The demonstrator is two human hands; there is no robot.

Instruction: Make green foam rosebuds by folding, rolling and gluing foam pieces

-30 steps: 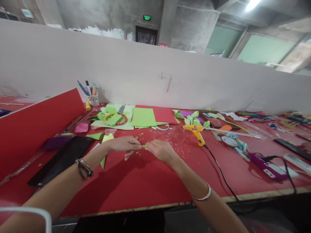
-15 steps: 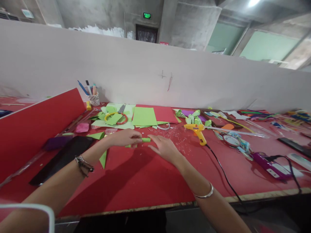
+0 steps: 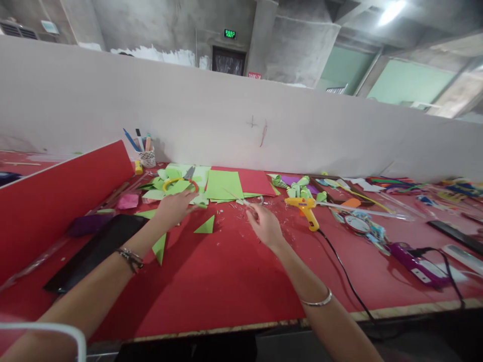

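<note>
My left hand (image 3: 174, 208) is over the left part of the red table, in front of the scissors (image 3: 188, 173) with yellow and red handles. At its fingertips is a small roll of green paper (image 3: 202, 203), a little blurred, which the fingers seem to pinch. My right hand (image 3: 264, 223) is closed round a thin stick-like tool (image 3: 246, 202), whitish near the fingers, its narrow tip pointing left over the green sheets. Between the hands lies a green paper triangle (image 3: 206, 225). A stack of green sheets (image 3: 224, 184) lies beyond them.
A yellow glue gun (image 3: 307, 208) stands right of my right hand, its cord (image 3: 343, 266) running off the front edge. Folded green paper pieces (image 3: 300, 187) lie behind it. A black pouch (image 3: 94, 251), pink lump (image 3: 128, 201) and pen cup (image 3: 146, 157) are at left; a purple power strip (image 3: 418, 264) is at right.
My hands have moved apart from the green roll they both touched. The left went left with the roll; the right went slightly right and now grips the thin tool. The triangle is uncovered.
</note>
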